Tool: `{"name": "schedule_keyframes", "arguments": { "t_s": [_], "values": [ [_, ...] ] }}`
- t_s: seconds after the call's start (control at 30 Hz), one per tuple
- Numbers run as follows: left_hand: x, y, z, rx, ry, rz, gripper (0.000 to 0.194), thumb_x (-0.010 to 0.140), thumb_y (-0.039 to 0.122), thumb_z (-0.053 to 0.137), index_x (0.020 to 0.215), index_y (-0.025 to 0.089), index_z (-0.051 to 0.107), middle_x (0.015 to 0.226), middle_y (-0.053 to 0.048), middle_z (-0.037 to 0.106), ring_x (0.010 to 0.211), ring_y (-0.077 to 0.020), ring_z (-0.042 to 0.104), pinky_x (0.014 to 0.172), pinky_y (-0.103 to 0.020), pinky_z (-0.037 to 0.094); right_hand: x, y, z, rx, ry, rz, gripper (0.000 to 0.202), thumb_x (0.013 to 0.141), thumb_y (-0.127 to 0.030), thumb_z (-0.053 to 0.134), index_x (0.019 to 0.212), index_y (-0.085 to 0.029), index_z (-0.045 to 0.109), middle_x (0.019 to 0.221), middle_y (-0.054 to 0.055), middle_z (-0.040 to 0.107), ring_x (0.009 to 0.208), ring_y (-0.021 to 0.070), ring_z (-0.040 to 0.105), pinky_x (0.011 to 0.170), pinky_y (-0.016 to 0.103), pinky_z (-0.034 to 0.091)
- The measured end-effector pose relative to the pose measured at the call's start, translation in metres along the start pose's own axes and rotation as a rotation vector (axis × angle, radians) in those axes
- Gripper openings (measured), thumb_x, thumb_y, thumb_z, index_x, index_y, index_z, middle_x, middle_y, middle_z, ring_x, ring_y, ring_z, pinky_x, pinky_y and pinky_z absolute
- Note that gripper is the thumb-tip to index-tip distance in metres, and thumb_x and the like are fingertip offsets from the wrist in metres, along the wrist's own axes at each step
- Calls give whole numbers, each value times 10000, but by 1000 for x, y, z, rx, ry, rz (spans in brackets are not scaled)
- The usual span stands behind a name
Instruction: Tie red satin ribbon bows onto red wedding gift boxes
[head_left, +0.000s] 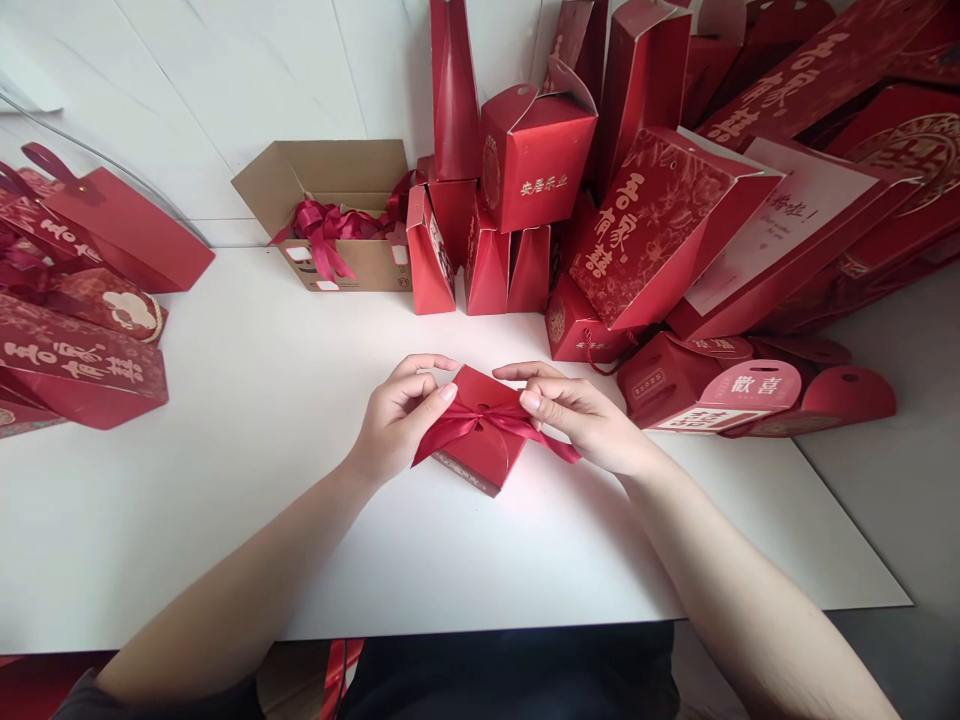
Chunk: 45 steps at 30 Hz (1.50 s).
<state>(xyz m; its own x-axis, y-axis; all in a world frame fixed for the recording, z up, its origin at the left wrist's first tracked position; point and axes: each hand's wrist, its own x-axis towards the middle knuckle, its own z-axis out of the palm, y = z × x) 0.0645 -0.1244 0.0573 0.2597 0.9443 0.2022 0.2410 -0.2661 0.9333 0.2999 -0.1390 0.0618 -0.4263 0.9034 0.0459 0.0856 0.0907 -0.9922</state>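
Note:
A small red box [496,458] lies on the white table, turned at an angle, with printing along its near side. Across its top runs a dark red satin ribbon [442,430], gathered at a knot in the middle, its loops and tails spread to both sides. My left hand [401,415] pinches the ribbon's left loop between thumb and fingers at the box's left edge. On the other side, my right hand [574,412] holds the right loop between thumb and index finger. One ribbon tail hangs out below each hand.
Behind the box stands an open cardboard box [367,265] holding red ribbons. Red gift boxes [536,165] are stacked at the back and right. More red boxes and bags [82,350] sit at the left. The white table [525,590] ends just before my body.

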Motion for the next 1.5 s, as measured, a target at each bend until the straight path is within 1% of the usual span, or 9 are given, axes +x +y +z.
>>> {"name": "schedule_keyframes", "arguments": {
  "t_s": [0.37, 0.57, 0.77, 0.93, 1.03, 1.2, 1.33, 1.43, 1.5],
  "values": [
    [-3, -1, 4, 92, 64, 96, 347, 920, 324, 554, 607, 201, 468, 1002, -73, 555, 1184, -233, 526, 989, -358, 449, 1, 4, -6, -84, 17, -12, 417, 914, -494, 570, 606, -214, 567, 864, 62, 582, 1313, 252, 444, 1014, 394, 393],
    [-2, -1, 4, 95, 78, 82, 373, 922, 315, 551, 590, 186, 440, 1108, -62, 532, 1039, -189, 554, 983, -341, 438, 1, 3, -9, -74, 4, -10, 401, 927, -467, 563, 618, -210, 571, 915, 57, 581, 1281, 239, 456, 1019, 388, 368],
    [-1, -1, 5, 120, 84, 88, 386, 920, 328, 555, 582, 185, 435, 1075, -65, 532, 1034, -192, 548, 965, -335, 433, 1, 4, -11, -72, 2, -4, 395, 922, -466, 569, 618, -213, 573, 937, 55, 575, 1268, 239, 453, 1041, 395, 345],
    [2, 2, 2, 108, 43, 31, 407, 924, 336, 547, 567, 186, 420, 1000, -60, 567, 992, -188, 566, 919, -329, 444, 1, 2, -12, -53, -20, -7, 413, 930, -469, 556, 611, -207, 583, 953, 63, 592, 1263, 235, 462, 1048, 386, 357],
    [3, 7, -2, 67, -16, 30, 411, 931, 352, 539, 565, 181, 463, 1029, -66, 589, 1018, -194, 576, 941, -339, 439, -1, 0, -11, -35, -22, -25, 430, 946, -468, 528, 624, -199, 621, 1092, 70, 617, 1253, 233, 486, 1080, 394, 345],
    [-1, 14, -3, 22, -124, -5, 322, 921, 372, 561, 665, 185, 619, 1156, -75, 609, 1113, -220, 577, 945, -341, 447, 0, 5, -8, -39, 134, -127, 399, 971, -467, 475, 757, -209, 691, 1232, 66, 594, 1275, 235, 480, 1090, 413, 345],
    [-2, 15, -3, 44, -86, -36, 355, 880, 371, 622, 599, 175, 528, 1083, -65, 622, 1047, -218, 594, 850, -326, 471, 0, 7, -4, -126, 385, -239, 266, 970, -433, 485, 894, -232, 641, 1199, 61, 610, 1185, 228, 544, 1020, 431, 407],
    [0, 14, -7, 19, -87, -95, 394, 906, 407, 576, 596, 169, 527, 1074, -71, 606, 1005, -209, 594, 766, -305, 479, -7, -1, 5, -401, 530, -468, 150, 954, -347, 531, 945, -225, 617, 1129, 76, 628, 1075, 219, 583, 954, 420, 443],
    [2, 13, -11, -8, -63, -113, 403, 912, 422, 563, 604, 162, 549, 1078, -74, 598, 921, -184, 597, 692, -289, 477, -12, -7, 13, -617, 440, -682, 166, 903, -340, 619, 1000, -206, 606, 1088, 89, 652, 1032, 227, 599, 914, 416, 467]
  ]
}}
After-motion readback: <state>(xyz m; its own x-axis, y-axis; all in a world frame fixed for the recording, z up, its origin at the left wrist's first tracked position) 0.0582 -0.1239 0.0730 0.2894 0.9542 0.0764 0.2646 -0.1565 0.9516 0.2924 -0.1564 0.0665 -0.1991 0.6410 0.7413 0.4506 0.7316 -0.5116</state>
